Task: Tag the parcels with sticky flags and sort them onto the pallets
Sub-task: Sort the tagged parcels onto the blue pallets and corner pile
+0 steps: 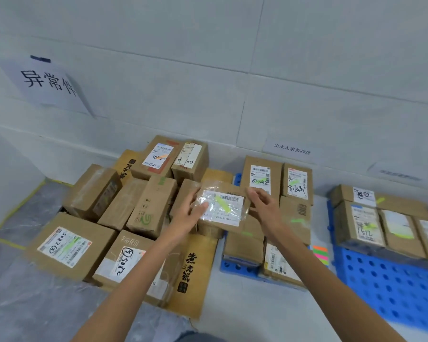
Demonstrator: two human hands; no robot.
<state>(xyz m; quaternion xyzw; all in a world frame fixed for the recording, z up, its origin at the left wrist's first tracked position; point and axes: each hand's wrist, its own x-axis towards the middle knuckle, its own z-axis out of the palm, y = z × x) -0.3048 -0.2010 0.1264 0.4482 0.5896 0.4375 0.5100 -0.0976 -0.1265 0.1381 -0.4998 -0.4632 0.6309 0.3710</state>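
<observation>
A taped parcel (pixel 220 208) sits atop the stacked boxes, between the fingers of the left hand (pixel 188 213) and those of the right hand (pixel 262 203). Left of the left fingers, more boxes (pixel 69 245) lie along the floor below a paper sign (pixel 47 82) on the wall. Right of the right fingers, parcels stand on a pallet (pixel 386 290), with a pad of sticky flags (pixel 320 254) lying on the floor between.

Bare floor (pixel 245 304) strip open between left box pile (pixel 143 208) and blue pallet (pixel 391 287); sticky flags pad (pixel 321 254) lies in it. Near part of blue pallet free. Boxes packed tight against wall (pixel 208 95), no gaps.
</observation>
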